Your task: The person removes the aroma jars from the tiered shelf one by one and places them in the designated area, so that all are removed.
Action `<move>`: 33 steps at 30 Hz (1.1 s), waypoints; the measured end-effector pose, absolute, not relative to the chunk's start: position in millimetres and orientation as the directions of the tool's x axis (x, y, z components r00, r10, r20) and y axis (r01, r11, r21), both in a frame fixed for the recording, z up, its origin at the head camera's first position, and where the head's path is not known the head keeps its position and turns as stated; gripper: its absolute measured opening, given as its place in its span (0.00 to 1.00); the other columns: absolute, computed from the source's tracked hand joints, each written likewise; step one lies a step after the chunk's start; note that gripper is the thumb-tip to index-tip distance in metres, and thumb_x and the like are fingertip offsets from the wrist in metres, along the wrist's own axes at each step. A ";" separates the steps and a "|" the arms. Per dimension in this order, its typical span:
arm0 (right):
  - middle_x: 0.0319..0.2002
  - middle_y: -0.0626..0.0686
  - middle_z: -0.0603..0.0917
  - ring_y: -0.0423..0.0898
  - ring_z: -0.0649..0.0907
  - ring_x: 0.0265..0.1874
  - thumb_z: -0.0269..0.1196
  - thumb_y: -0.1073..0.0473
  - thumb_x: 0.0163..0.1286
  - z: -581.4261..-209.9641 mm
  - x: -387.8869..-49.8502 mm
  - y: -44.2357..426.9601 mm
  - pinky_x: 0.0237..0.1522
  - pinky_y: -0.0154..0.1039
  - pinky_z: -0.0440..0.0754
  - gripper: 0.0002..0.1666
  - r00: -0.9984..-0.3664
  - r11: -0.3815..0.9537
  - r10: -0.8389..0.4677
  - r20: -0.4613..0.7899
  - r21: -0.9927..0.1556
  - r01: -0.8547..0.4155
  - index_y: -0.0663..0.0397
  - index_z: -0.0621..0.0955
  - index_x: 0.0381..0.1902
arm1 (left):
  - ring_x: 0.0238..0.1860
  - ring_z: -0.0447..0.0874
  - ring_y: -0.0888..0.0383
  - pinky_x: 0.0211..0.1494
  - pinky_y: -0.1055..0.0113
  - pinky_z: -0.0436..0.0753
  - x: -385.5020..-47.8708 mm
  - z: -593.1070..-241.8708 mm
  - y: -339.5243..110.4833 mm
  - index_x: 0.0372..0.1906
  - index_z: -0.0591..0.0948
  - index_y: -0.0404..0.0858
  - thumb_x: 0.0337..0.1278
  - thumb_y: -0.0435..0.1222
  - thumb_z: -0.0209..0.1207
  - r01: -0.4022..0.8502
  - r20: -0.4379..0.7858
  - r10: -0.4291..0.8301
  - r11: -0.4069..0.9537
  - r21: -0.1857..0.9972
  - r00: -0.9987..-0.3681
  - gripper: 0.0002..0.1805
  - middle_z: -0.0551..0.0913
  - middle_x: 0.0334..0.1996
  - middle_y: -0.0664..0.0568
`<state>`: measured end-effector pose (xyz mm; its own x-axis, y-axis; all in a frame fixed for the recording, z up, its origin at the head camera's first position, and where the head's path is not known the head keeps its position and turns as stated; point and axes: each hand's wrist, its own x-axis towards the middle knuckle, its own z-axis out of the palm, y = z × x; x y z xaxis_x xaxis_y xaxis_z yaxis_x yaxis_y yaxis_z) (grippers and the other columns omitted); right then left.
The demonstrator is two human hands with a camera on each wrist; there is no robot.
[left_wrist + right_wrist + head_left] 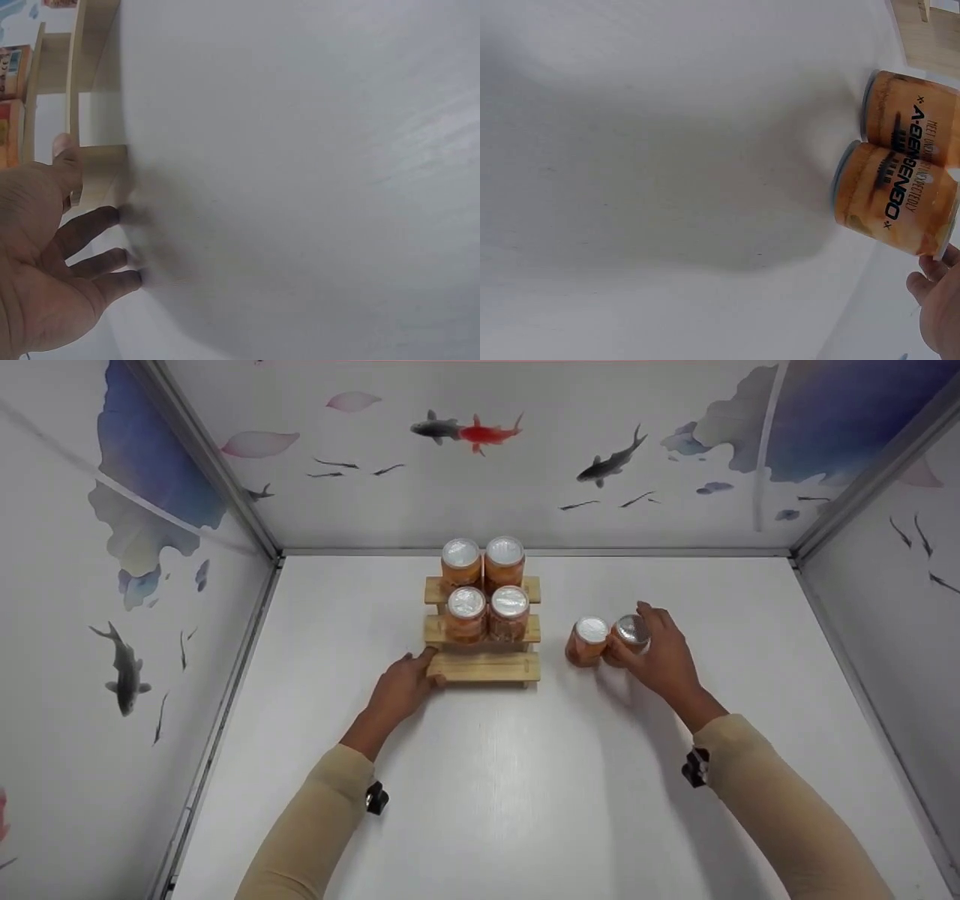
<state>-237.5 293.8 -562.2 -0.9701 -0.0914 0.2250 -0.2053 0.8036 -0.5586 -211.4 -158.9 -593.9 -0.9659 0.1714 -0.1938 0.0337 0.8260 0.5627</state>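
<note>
A three-step wooden rack stands at the middle back of the table. My left hand holds the left end of its lowest step, thumb over the front edge in the left wrist view; the other fingers spread near the table. Several orange cans with silvery lids stand in pairs on the top step and the middle step. Right of the rack, my right hand grips the upper part of one can. A second can stands just left of it, their sides touching or nearly so in the right wrist view.
The white table is enclosed by white panels painted with fish, at the back and on both sides. A metal rail runs along the table's back edge.
</note>
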 end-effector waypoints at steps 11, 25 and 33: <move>0.73 0.71 0.76 0.71 0.80 0.72 0.72 0.43 0.78 -549.2 -245.1 261.7 0.71 0.71 0.80 0.48 -0.949 0.810 -0.148 0.278 -0.517 -0.278 0.65 0.68 0.82 | 0.86 0.64 0.35 0.86 0.39 0.69 -212.6 -593.3 -157.7 0.88 0.64 0.40 0.82 0.55 0.60 0.002 -0.249 0.164 0.840 0.543 -0.954 0.42 0.72 0.82 0.36; 0.76 0.66 0.76 0.66 0.78 0.76 0.72 0.38 0.76 -537.1 -248.0 218.3 0.76 0.70 0.77 0.50 -0.945 0.769 -0.197 0.261 -0.556 -0.314 0.58 0.69 0.84 | 0.88 0.62 0.36 0.88 0.39 0.66 -214.5 -597.1 -160.5 0.88 0.64 0.41 0.82 0.55 0.60 0.005 -0.251 0.174 0.830 0.558 -0.952 0.42 0.70 0.83 0.36; 0.76 0.65 0.77 0.66 0.80 0.74 0.71 0.33 0.76 -530.5 -248.7 193.9 0.73 0.67 0.80 0.53 -0.929 0.755 -0.253 0.270 -0.546 -0.364 0.58 0.69 0.84 | 0.87 0.62 0.35 0.87 0.38 0.67 -214.7 -594.0 -160.3 0.88 0.65 0.40 0.82 0.54 0.60 0.014 -0.251 0.185 0.829 0.560 -0.950 0.41 0.71 0.83 0.36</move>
